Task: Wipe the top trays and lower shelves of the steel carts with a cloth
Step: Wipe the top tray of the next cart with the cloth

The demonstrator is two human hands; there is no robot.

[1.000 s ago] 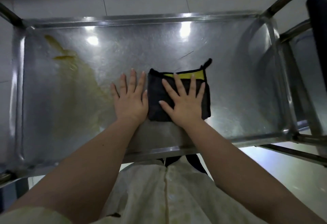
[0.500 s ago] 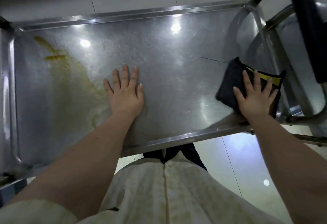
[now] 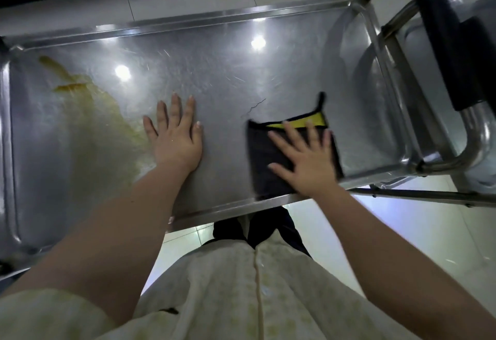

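right hand [image 3: 306,162] is pressing flat on the folded dark cloth [image 3: 268,152], fingers spread and straight, pointing to the far rim. cloth is lying on the right half of the top tray [image 3: 228,71], its near edge touching the near rim. the fold is looking close to square, so no clear long axis. its yellow strip is facing the far side and its small loop is pointing away from the person. left hand [image 3: 175,135] is resting palm down on bare steel left of the cloth, apart from it, fingers straight and close together. a yellow-brown stain [image 3: 88,103] is spreading over the tray's left part, just beside the left hand. the cart's dark handle [image 3: 440,31] is showing at right. compared with 0.5 s ago, the cloth and right hand are sitting further left, off the tray's right end; the left hand is staying put.
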